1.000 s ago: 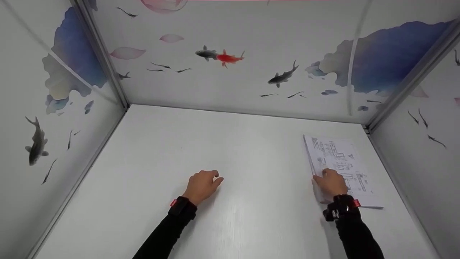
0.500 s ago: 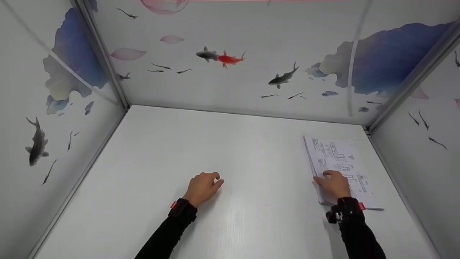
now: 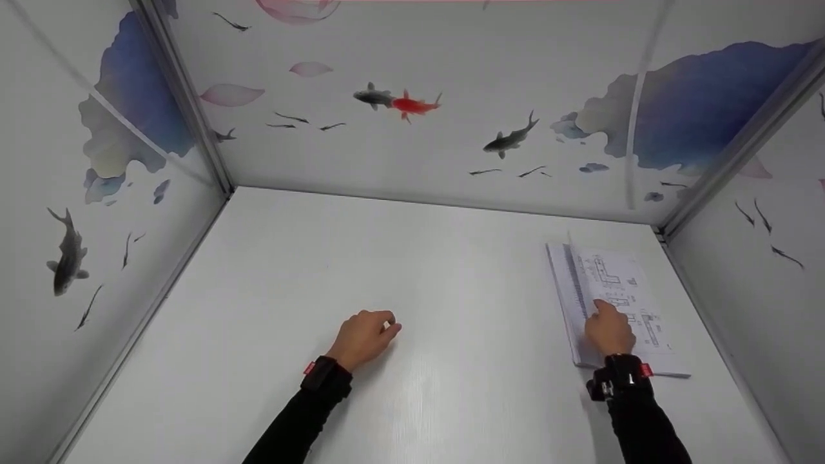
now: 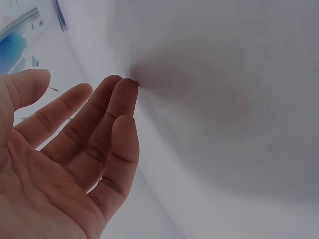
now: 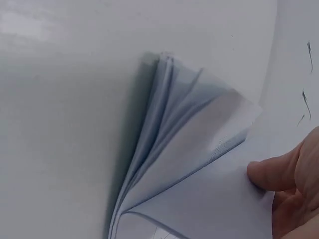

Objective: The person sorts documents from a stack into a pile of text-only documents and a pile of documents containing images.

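In the head view, a stack of printed pages [image 3: 648,290] with line drawings lies on the right side of the white table [image 3: 425,270]. My right hand [image 3: 611,330] pinches the left edge of its top pages and lifts them. The right wrist view shows the thumb of the right hand [image 5: 286,172] pressed on a lifted sheet [image 5: 209,196], with fingers behind it. Other pages fan apart below, toward the left edge. Near the table's middle, my left hand [image 3: 362,336] rests with loosely bent fingers. Nothing is held in that left hand [image 4: 65,154]; its fingertips touch the tabletop.
White panels painted with fish and blue shapes enclose the table at the back [image 3: 419,154], left [image 3: 38,161] and right [image 3: 773,303]. Metal corner posts stand at the back left [image 3: 193,109] and back right [image 3: 741,142]. Both wrists carry black straps.
My right hand has moved slightly right and raised the left edge of the top pages, fanning the stack open along that side. The left hand has hardly moved.
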A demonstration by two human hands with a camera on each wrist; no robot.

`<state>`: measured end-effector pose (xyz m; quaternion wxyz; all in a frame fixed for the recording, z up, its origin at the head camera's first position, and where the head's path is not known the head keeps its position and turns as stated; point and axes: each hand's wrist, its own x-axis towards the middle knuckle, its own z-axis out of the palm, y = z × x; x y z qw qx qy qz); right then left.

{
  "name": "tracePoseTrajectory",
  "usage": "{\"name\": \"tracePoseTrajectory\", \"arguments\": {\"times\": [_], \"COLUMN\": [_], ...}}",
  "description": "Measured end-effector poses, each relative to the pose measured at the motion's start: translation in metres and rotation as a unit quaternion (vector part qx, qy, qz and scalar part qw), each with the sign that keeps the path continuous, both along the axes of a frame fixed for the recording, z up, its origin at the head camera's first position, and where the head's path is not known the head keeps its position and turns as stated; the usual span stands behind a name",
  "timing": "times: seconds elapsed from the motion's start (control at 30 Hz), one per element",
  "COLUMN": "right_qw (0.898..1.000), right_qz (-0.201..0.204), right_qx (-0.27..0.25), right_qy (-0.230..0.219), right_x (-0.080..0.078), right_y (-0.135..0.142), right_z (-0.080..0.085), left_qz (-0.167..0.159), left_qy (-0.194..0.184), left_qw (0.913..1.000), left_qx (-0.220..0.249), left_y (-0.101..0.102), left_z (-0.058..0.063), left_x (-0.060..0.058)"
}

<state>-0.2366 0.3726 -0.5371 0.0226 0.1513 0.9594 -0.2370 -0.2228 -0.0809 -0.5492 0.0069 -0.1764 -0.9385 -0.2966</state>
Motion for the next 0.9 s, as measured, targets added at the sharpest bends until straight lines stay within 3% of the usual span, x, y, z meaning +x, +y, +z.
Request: {"name": "tracePoseTrajectory", "arguments": {"times": [0.2, 0.43, 0.6, 0.77, 0.9], "right_qw": [0.994, 0.977, 0.963, 0.957, 0.952], "right_qz": [0.002, 0.029, 0.060, 0.079, 0.095], "right_qx": [0.049, 0.094, 0.099, 0.097, 0.106], "right_qy": [0.094, 0.190, 0.243, 0.261, 0.271], "right_x": [0.004, 0.005, 0.000, -0.005, -0.005], "right_y": [-0.006, -0.026, -0.051, -0.075, -0.094], "right_z": [0.005, 0.009, 0.009, 0.011, 0.015], "left_qz": [-0.008, -0.008, -0.027, -0.066, -0.075], "left_qy": [0.002, 0.005, -0.008, -0.058, -0.098], "left_qw": [0.9999, 0.9997, 0.9989, 0.9905, 0.9761], "left_qx": [0.015, 0.023, 0.038, 0.106, 0.179], "left_y": [0.003, 0.011, 0.022, 0.040, 0.055], "left_z": [-0.002, -0.002, 0.002, 0.009, 0.011], "left_x": [0.000, -0.001, -0.004, -0.011, -0.016]}}
